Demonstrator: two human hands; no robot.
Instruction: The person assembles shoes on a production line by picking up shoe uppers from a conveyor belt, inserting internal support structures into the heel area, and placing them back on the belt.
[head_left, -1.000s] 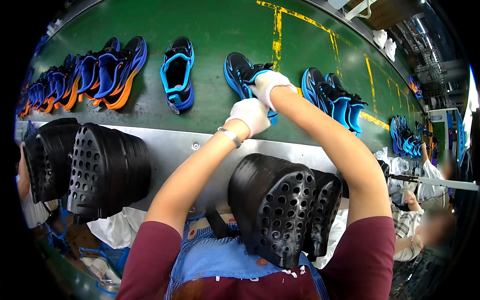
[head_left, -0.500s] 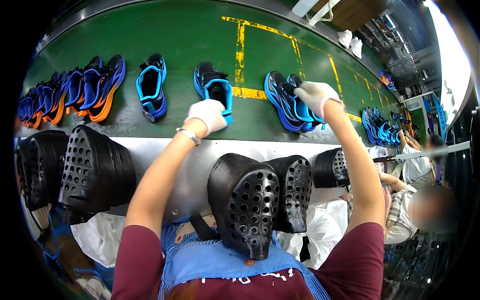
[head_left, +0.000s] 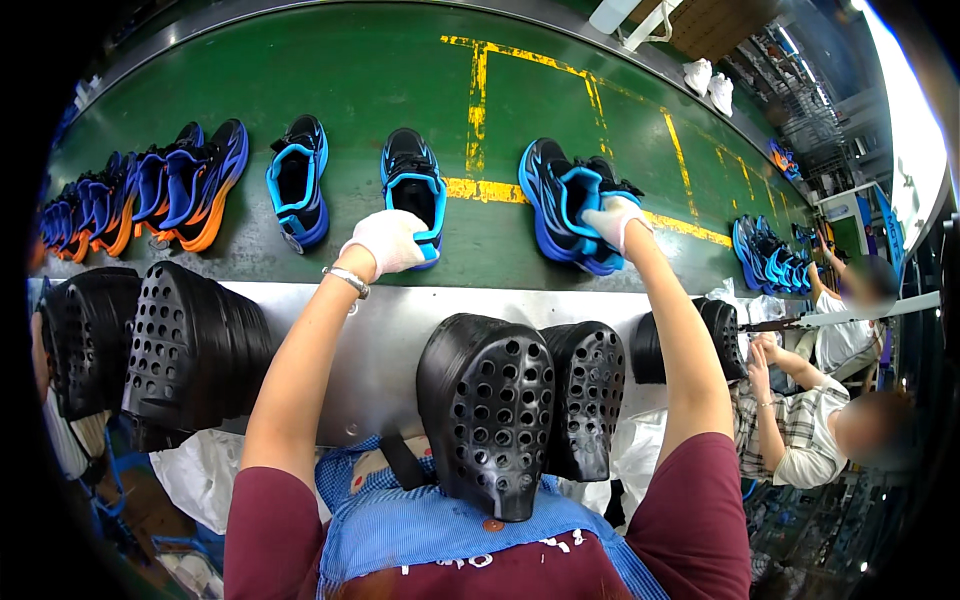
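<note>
My left hand (head_left: pixel 388 243), in a white glove, grips the heel of a single black sneaker (head_left: pixel 408 150) with light-blue trim. The sneaker lies on the green work surface with its toe pointing away from me. To the right, my gloved right hand (head_left: pixel 613 220) pinches the heel collar of a blue-and-black sneaker (head_left: pixel 608 178). Its mate (head_left: pixel 549 190) lies close against its left side. My right fingertips are partly hidden in the shoe opening. Another black-and-blue sneaker (head_left: pixel 298 180) sits apart, left of my left hand.
Several orange-and-blue sneakers (head_left: pixel 213 190) line the left. Black perforated foot-shaped forms (head_left: pixel 495 410) stand along the metal ledge (head_left: pixel 345 400) before me. More blue sneakers (head_left: pixel 765 255) lie at far right, near a seated person (head_left: pixel 800 430). Yellow lines (head_left: pixel 480 110) mark the green surface (head_left: pixel 350 70).
My left hand has shifted left, and its sneaker now points straighter away. My right hand has come down and left, from the shoe's tongue area to its heel collar. The paired sneakers sit farther apart.
</note>
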